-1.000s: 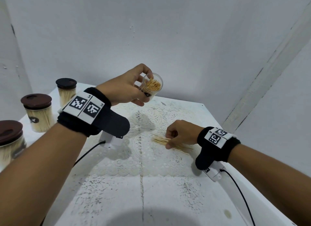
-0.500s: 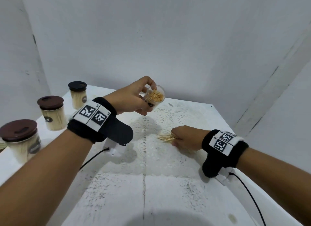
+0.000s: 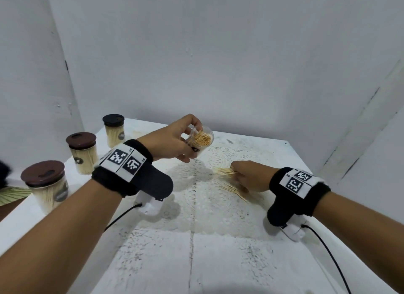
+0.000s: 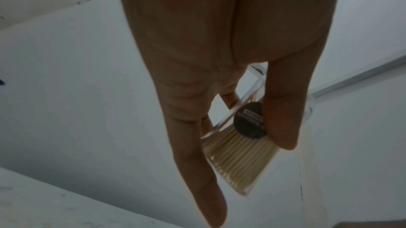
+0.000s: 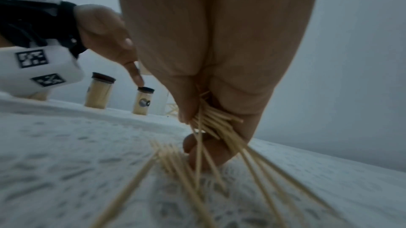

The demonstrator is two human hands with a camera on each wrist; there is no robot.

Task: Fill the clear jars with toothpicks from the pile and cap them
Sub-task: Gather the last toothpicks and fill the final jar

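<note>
Left hand [image 3: 172, 140] raised above the counter [image 3: 218, 261], fingers and thumb curled round an open clear jar [image 3: 200, 141]; jar tilted, mouth toward the camera, partly filled with toothpicks. Right hand [image 3: 251, 176] low on the lace mat [image 3: 203, 197], fingers closed round a bunch of toothpicks [image 5: 211, 122]. Loose pile [image 3: 232, 188] lies on the mat just beside and under that hand. Three capped jars [image 3: 84, 153], full, stand along the counter's left edge.
</note>
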